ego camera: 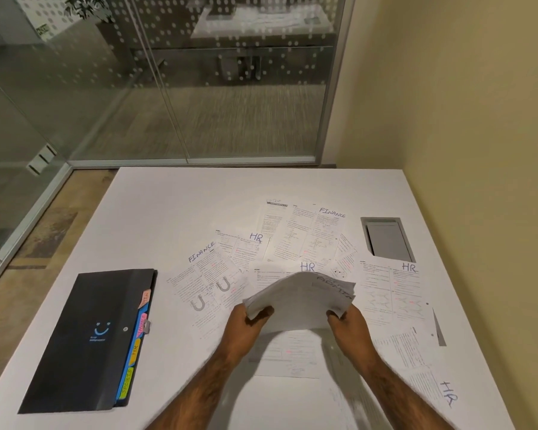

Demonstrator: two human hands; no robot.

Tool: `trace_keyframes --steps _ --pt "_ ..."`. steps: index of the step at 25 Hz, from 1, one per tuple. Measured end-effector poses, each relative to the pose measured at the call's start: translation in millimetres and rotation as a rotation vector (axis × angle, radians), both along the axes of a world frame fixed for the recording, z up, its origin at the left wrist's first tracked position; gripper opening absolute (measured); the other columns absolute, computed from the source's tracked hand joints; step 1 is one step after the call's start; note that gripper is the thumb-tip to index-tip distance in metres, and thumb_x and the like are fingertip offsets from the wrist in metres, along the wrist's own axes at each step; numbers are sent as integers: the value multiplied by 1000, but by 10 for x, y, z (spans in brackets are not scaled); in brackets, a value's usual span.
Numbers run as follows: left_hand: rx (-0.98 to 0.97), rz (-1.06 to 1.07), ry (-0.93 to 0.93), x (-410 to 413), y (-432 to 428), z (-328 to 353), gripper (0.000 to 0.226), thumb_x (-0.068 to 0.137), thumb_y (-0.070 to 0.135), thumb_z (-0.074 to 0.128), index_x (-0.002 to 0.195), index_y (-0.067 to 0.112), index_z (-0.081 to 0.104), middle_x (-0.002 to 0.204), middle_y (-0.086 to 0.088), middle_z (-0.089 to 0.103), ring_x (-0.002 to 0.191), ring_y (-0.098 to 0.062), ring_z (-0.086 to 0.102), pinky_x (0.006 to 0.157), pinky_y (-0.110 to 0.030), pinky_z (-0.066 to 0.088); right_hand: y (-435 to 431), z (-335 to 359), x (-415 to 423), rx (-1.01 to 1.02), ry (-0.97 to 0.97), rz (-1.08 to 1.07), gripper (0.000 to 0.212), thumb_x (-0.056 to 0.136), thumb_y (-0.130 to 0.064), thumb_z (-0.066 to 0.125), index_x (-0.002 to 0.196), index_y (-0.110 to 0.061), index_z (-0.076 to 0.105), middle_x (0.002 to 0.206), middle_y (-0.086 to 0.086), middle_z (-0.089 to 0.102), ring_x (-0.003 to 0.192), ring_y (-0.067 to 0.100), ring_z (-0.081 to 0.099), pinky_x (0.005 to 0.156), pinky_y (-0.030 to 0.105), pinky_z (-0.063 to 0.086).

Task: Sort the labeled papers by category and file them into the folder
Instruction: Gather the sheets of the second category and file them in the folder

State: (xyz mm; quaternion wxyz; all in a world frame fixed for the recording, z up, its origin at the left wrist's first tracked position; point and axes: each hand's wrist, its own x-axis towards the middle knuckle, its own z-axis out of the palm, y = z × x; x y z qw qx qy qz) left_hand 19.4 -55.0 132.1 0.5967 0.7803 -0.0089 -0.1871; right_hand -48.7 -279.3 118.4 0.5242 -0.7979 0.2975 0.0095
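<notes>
A stack of printed papers (302,301), its top sheet marked ADMIN, is lifted above the white table (174,200). My left hand (246,327) grips its near left corner and my right hand (348,325) grips its near right corner. Loose labeled sheets lie spread on the table: two FINANCE sheets (207,274) (323,234) and several HR sheets (249,248) (395,290) (438,389). A black expanding folder (84,339) lies closed at the left, with colored tabs (137,346) reading SPORTS and HR along its right edge.
A grey cable hatch (387,238) is set into the table at the right rear. A yellow wall (479,150) borders the table's right side. Glass partitions (168,88) stand beyond the far edge, and wooden floor (19,274) shows at the left.
</notes>
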Motion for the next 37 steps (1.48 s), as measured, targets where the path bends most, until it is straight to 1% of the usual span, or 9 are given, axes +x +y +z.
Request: trace_keyframes --steps 4,9,12,15,18,23,27,33,37 --pt "108 52 21 147 45 140 11 90 30 72 82 23 73 84 6 75 81 -14 71 75 -35 57 33 146 73 58 -47 3 20 96 -2 59 106 -16 69 98 -6 74 94 15 71 70 22 52" --pt "75 120 89 376 604 417 11 94 28 68 100 22 74 94 4 78 81 -9 76 73 -29 63 446 300 309 178 -41 86 15 92 -5 63 90 -16 73 84 -8 77 71 8 72 61 21 51" --pt "81 227 111 408 1169 367 18 99 23 63 110 15 74 101 3 79 87 -12 77 77 -29 63 957 225 435 184 19 155 22 86 -5 65 67 -6 55 62 0 57 59 19 50 59 29 38" --pt "218 354 109 389 1736 185 18 98 27 62 99 13 73 96 -1 78 89 -22 76 83 -42 62 1424 148 490 273 87 176 29 86 -3 64 62 -10 50 53 0 48 49 14 41 55 30 33" --pt "472 378 42 358 2304 -14 9 97 29 63 103 23 65 111 5 71 95 -15 67 79 -29 54 1781 93 518 327 155 165 24 88 1 61 67 -2 50 51 2 49 43 12 38 49 28 30" --pt "1003 95 185 499 3044 -722 99 82 65 66 158 20 22 166 -13 20 152 -36 23 113 -60 34 2184 -83 469 287 196 51 25 89 2 63 69 3 48 55 10 40 42 15 32 44 24 27" --pt "1095 -46 227 562 3144 -984 121 75 80 59 161 22 -5 169 -12 -10 155 -42 -1 112 -70 23 2359 -190 389 271 204 -15 27 90 -2 64 71 5 46 59 11 46 57 22 37 54 32 30" --pt "1108 -116 175 573 3180 -1000 101 89 61 57 161 17 2 169 -15 0 154 -42 8 111 -65 33 2538 -226 351 226 229 -99 21 91 -3 63 75 6 53 64 13 59 60 25 49 59 37 38" --pt "1035 -125 82 617 3243 -994 56 98 49 51 138 11 45 142 -13 56 120 -28 63 91 -39 60 2658 -239 452 200 197 -127 14 91 -3 63 86 10 61 68 16 64 60 25 52 57 36 40"
